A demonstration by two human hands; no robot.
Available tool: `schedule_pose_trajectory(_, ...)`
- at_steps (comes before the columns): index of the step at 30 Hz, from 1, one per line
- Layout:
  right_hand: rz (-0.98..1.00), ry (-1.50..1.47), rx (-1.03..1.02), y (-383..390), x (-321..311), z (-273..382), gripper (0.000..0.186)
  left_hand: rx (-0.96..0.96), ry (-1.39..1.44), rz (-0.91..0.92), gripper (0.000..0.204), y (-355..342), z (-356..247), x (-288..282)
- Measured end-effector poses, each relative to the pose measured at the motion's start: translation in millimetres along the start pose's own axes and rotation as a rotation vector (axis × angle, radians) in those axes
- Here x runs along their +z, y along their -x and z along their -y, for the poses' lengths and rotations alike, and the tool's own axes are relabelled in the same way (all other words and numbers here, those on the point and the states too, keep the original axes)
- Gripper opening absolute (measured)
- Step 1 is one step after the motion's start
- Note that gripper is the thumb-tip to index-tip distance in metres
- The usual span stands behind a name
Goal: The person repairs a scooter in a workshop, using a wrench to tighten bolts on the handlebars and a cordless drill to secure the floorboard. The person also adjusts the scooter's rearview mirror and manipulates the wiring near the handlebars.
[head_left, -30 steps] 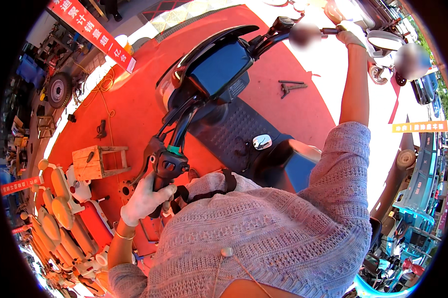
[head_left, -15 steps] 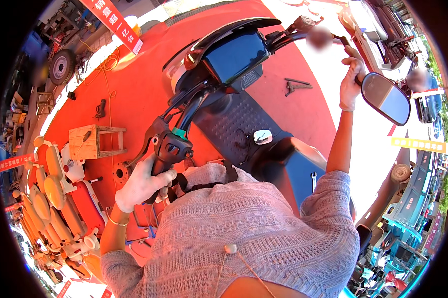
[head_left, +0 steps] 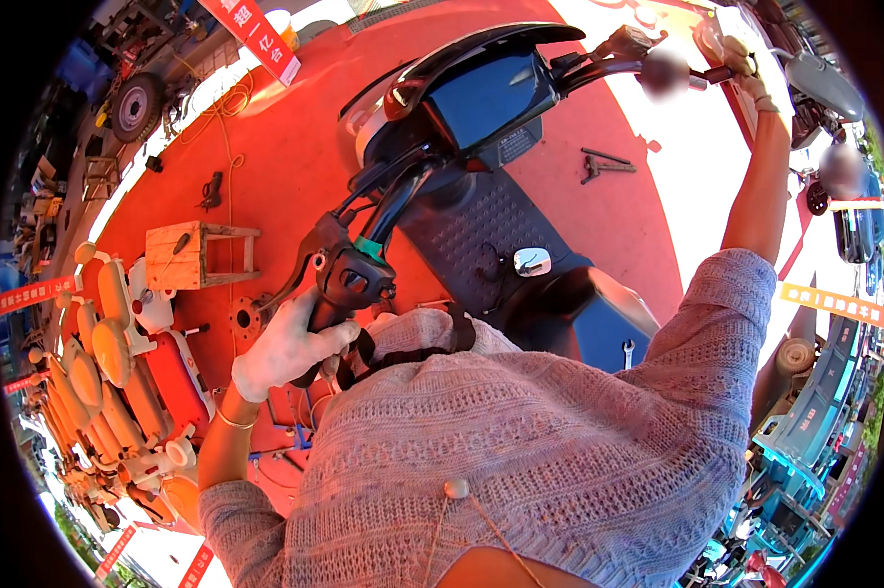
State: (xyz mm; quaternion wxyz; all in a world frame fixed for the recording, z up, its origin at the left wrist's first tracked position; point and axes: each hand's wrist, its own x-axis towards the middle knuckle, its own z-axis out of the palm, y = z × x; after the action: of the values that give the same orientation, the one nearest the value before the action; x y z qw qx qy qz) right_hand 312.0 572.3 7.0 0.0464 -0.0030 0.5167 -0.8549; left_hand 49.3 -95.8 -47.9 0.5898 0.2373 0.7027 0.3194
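My left hand (head_left: pixel 290 343), in a white glove, is closed around the left handlebar grip (head_left: pixel 326 316) of a dark electric scooter, below its switch housing (head_left: pixel 354 279) and brake lever. My gloved right hand (head_left: pixel 745 64) is stretched out at the upper right, closed on a rearview mirror (head_left: pixel 824 83). The mirror head lies on its outer side, and a dark stem end (head_left: pixel 720 74) pokes out beside its fingers, close to the right handlebar's outer end. A smaller white-rimmed mirror (head_left: pixel 532 262) rests by the footboard (head_left: pixel 481 220) among black cables. A wrench (head_left: pixel 629 353) lies on the seat.
On the red floor, a dark tool (head_left: pixel 606 165) lies right of the scooter. A wooden stool (head_left: pixel 202 255) stands left, near a yellow hose (head_left: pixel 231 162) and a wheel (head_left: pixel 136 108). Orange seats and body parts (head_left: pixel 119 392) crowd the lower left. Blue vehicles (head_left: pixel 804 421) stand right.
My right hand has moved up and outward with the mirror, whose reflective face has turned from view. My left hand keeps its hold on the grip. The view has shifted slightly.
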Motion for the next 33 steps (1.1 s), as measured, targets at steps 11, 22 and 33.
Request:
schedule_pose_trajectory(11,-0.942,1.637,-0.835,-25.9,154.5,-136.1,0.027,-0.035,0.035,-0.020,0.020,2.2,-7.8,3.2)
schedule_pose_trajectory(22,-0.812,-0.995,-1.108,20.6,63.0,-124.7,0.022,-0.008,0.041,-0.010,0.039,1.8,5.3,1.2)
schedule_pose_trajectory(33,-0.648,0.451,-0.131,-32.0,77.5,-10.8,0.034,-0.029,-0.027,-0.008,0.033,4.2,-4.1,0.3)
